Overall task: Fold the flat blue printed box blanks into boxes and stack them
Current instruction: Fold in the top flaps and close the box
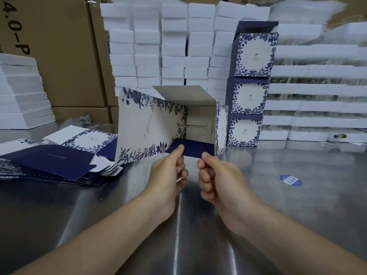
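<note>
We're pinching the navy flap at the near bottom edge of the box with left grip and right grip; box is lying on the bench, mouth facing us.

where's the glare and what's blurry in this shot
Head view: bright glare streaks run down the steel table between the forearms; the white foam stacks at upper right are smeared with blur; the half-folded box, left hand and right hand are sharp; the wide lens bows lines near the frame edges.
</note>
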